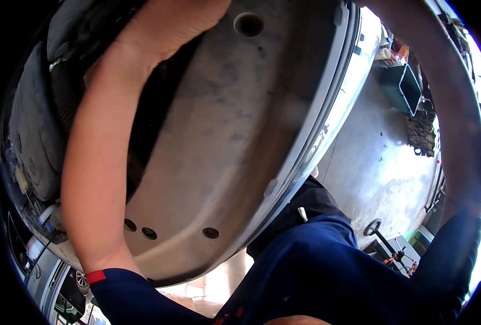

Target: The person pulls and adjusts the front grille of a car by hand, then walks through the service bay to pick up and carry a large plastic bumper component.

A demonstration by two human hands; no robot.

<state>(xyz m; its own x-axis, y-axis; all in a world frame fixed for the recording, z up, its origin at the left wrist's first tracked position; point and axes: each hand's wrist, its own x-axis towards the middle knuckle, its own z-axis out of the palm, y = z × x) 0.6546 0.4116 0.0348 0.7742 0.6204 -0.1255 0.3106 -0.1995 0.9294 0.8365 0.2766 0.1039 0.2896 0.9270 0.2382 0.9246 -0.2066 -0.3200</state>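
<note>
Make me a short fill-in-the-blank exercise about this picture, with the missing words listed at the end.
1. The left hand is cut off by the picture's ____ edge.
2. The left sleeve has a small ____ patch at its edge.
3. The dark open bin shows to the ____ of the large curved panel.

Missing words: top; red; right.

Panel (pixel 213 135) left of bin (pixel 393 83)
</note>
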